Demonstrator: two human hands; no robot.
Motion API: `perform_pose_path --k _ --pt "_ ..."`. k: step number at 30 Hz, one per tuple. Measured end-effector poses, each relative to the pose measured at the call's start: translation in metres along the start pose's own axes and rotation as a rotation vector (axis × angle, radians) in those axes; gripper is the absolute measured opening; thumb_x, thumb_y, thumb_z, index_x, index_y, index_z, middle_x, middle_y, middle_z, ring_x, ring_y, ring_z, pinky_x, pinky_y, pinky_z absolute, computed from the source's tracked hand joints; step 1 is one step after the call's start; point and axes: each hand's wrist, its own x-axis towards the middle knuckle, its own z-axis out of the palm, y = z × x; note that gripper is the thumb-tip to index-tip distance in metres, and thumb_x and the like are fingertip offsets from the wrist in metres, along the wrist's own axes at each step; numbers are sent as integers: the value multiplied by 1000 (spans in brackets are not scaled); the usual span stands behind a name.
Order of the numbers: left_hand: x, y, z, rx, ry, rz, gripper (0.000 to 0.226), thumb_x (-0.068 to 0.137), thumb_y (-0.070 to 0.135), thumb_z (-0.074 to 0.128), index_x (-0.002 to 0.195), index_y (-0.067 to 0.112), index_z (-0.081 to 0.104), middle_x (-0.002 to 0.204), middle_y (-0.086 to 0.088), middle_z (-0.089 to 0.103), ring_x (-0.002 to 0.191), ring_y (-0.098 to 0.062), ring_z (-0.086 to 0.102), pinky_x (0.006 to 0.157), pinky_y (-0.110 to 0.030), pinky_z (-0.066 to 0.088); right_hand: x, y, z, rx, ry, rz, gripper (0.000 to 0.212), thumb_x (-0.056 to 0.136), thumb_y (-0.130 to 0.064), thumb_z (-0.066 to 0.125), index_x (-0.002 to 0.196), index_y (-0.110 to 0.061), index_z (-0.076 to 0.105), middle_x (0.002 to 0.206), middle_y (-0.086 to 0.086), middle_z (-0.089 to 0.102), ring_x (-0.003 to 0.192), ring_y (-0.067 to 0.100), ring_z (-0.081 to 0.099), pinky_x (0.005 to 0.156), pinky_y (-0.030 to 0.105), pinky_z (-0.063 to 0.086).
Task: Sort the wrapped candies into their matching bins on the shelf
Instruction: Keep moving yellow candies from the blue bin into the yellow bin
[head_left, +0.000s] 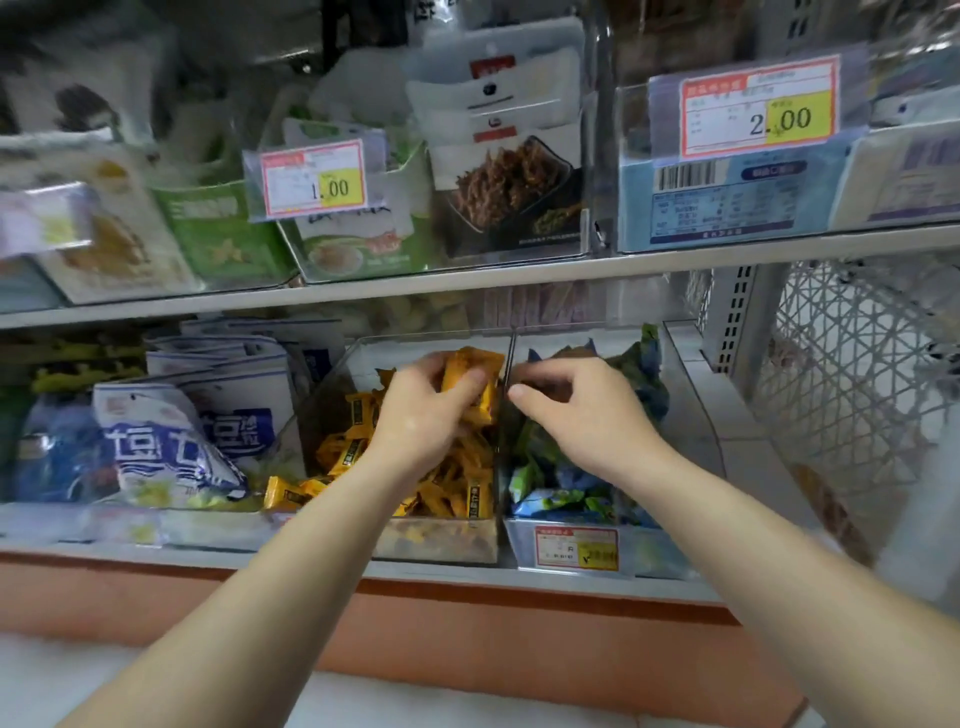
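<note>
Your left hand (423, 415) grips orange candies (470, 371) over the orange bin (436, 545). Your right hand (584, 413) curls at the divider (507, 353); hold unclear. Blue-green candies (550, 499) fill the bin (660, 558) at the shelf's (182, 558) right end.

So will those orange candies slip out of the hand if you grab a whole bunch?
Probably light: the left hand holds several orange candies at once. Their wrappers look smooth, so one may slide loose. They lie as flat packets in the bin, so they likely won't roll.
</note>
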Motion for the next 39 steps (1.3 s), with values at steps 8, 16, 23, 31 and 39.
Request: perform_pose_path --k 8,16,23,31,39 --pt "45 9 -23 828 -39 -13 69 88 58 62 145 24 45 141 -5 56 123 -28 56 95 -37 49 3 25 -57 -457 -5 -2 26 87 -41 66 110 -32 72 114 -5 64 104 18 60 87 33 49" --pt "-10 38 78 562 -500 416 22 91 41 64 108 30 71 98 17 71 88 5 63 76 -15 51 -21 69 -109 -517 56 104 51 83 -33 70 132 -21 58 120 5 58 105 24 59 86 32 47" --pt "-8 18 139 789 -1078 245 35 92 56 57 119 36 67 118 16 65 105 -9 58 88 -25 46 -37 97 -117 -430 -133 182 55 93 -45 54 143 -24 45 110 -15 61 80 -4 55 64 10 37" --pt "24 17 101 1008 -1010 372 31 86 45 71 116 37 67 119 17 61 98 -4 54 78 -20 43 -35 98 -117 -372 -156 186 53 95 -42 56 142 -20 44 106 -10 57 89 13 55 74 24 37" --pt "22 39 126 1209 -1004 437 41 85 61 59 113 33 70 111 6 63 102 -16 57 89 -39 51 -35 96 -119 -383 -156 174 54 95 -42 56 143 -21 42 108 -11 58 87 10 52 63 10 34"
